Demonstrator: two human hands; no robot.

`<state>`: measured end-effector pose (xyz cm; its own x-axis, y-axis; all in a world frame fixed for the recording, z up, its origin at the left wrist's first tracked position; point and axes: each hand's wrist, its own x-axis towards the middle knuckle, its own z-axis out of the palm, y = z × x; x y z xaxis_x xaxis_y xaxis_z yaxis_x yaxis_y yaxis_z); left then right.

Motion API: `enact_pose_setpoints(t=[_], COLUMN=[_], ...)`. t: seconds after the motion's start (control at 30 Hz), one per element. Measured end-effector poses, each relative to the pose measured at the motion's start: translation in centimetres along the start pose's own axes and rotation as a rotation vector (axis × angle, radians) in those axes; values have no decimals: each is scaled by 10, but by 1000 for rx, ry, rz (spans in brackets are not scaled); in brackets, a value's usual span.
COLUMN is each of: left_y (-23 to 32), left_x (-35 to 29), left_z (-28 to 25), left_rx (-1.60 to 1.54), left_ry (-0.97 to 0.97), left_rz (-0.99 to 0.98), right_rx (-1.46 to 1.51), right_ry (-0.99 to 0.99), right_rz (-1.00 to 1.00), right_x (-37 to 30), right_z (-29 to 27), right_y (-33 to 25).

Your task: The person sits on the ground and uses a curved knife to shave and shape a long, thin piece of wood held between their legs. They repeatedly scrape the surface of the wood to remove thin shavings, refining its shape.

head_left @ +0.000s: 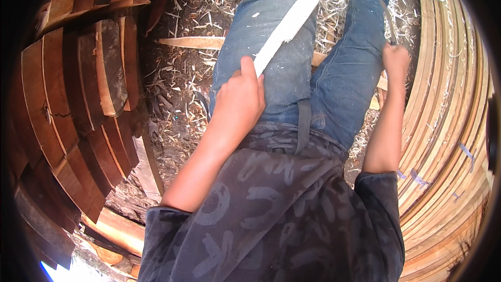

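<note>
My left hand (241, 96) is wrapped around the near end of a long pale wooden stick (292, 18), its index finger lying along the wood. The stick slants up and to the right across my jeans (276, 68), and its far end reaches the top edge of the picture. A notch or step shows on its lower side. Out to the right, beside my leg, my right hand (396, 61) is closed around the handle of a knife. Its thin dark blade (387, 18) points away from me, seen nearly edge-on. The handle is mostly hidden in my fist, and the blade is apart from the stick.
Stacked brown boards (52, 99) rise close on my left. Long pale wooden strips (443, 99), some tied with bluish bands, are piled along my right. Wood shavings (182, 78) cover the ground. A pointed piece of wood (193, 43) lies by my left leg.
</note>
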<state>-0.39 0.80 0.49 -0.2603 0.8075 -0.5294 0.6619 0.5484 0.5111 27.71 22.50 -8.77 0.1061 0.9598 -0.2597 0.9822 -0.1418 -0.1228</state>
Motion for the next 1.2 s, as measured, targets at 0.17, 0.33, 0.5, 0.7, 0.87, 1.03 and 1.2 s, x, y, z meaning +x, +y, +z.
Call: enact_pose_setpoints(t=[0.17, 0.33, 0.5, 0.7, 0.87, 1.03, 1.2], left_y=[0, -3, 3, 0, -1, -3, 8], left_x=[3, 4, 7, 8, 10, 10, 10], left_z=[3, 1, 0, -2, 2, 1, 1], left_rx=[6, 9, -26, -59, -58, -42, 2], left_ry=[4, 5, 5, -6, -9, 9, -19], left_rz=[7, 32, 4, 16, 14, 34, -1], right_rx=[180, 138, 107, 23, 195, 56, 39], right_ry=[-98, -142, -29, 102, -105, -68, -59], right_rz=[-251, -374, -118, 21, -229, -365, -77], right_x=[-67, -94, -35, 5, -75, -81, -20], right_z=[-25, 5, 17, -25, -20, 7, 12], right_y=[-49, -99, -77, 17, -67, -108, -72])
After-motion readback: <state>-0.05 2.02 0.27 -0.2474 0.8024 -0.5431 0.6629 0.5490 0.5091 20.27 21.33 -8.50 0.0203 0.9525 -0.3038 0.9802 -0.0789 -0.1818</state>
